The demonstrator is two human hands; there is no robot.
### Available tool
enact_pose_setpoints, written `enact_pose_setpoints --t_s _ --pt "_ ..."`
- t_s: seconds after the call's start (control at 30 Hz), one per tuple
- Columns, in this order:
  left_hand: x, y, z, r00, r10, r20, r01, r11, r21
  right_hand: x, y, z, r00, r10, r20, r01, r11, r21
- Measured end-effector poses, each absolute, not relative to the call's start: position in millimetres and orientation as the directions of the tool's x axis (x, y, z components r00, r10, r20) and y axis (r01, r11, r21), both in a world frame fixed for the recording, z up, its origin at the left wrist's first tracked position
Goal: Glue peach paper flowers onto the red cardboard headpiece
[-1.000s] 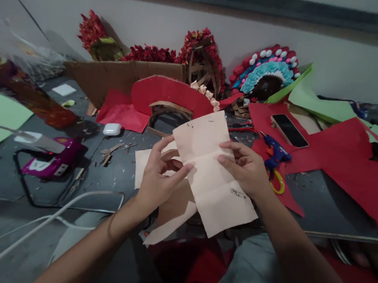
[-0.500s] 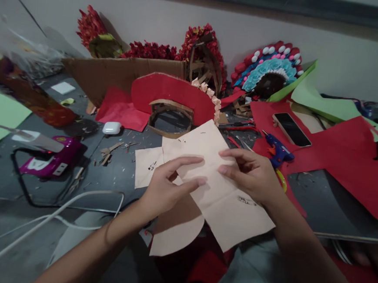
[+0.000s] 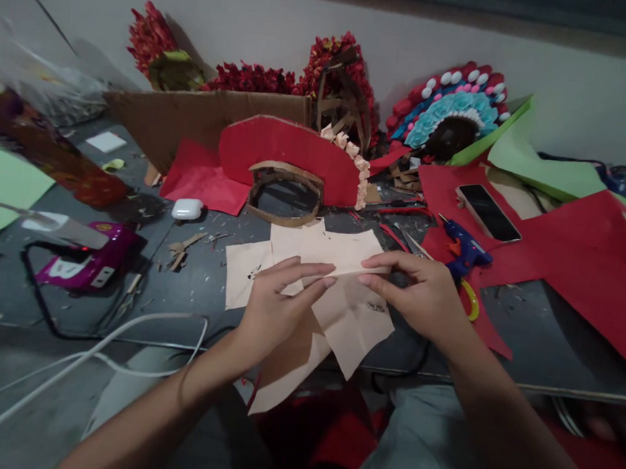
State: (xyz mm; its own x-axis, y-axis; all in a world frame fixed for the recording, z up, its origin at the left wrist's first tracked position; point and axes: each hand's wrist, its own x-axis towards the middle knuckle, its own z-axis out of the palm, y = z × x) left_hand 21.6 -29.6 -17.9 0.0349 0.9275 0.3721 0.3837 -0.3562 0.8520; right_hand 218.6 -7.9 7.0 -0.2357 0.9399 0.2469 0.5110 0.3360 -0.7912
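Between my hands is a cream sheet of paper (image 3: 358,317), bent along a crease, its lower part hanging toward me with a dark mark on it. My left hand (image 3: 280,297) pinches the left end of the crease between thumb and fingers. The right end is pinched by my right hand (image 3: 417,286). More cream paper pieces (image 3: 245,272) lie under and beside it, one overhanging the table's front edge. Just behind stands a red headdress (image 3: 292,153) with a cardboard band and a row of cream paper flowers along its right rim.
A blue glue gun (image 3: 461,246), yellow-handled scissors (image 3: 469,301) and a phone (image 3: 489,212) rest on red paper (image 3: 572,240) at right. At left are a purple power adapter (image 3: 91,260), a white earbud case (image 3: 188,209) and a bottle (image 3: 74,165). Decorated headdresses (image 3: 452,115) lean at the wall.
The sheet was held flatter a second ago. Now it is bent at the crease, and my left finger and thumb have closed on it.
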Motion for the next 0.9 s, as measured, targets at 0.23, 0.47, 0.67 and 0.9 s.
enact_pose_setpoints --t_s 0.23,0.47,0.67,0.9 --pt "21 -26 -30 0.112 0.837 0.535 0.473 -0.518 0.712 214 -7 1 -0.394 0.71 0.584 0.722 0.632 -0.281" --pt "20 -24 -31 0.212 0.694 0.689 0.757 -0.562 0.333 209 -9 -7 -0.567 0.64 0.518 0.693 0.711 -0.121" --pt "22 -24 -32 0.319 0.699 0.64 0.7 -0.629 0.338 205 -12 -10 -0.612 0.606 0.507 0.65 0.751 -0.114" --pt "16 -22 -28 0.294 0.654 0.698 0.681 -0.655 0.328 211 -10 -2 -0.583 0.606 0.541 0.641 0.752 -0.151"
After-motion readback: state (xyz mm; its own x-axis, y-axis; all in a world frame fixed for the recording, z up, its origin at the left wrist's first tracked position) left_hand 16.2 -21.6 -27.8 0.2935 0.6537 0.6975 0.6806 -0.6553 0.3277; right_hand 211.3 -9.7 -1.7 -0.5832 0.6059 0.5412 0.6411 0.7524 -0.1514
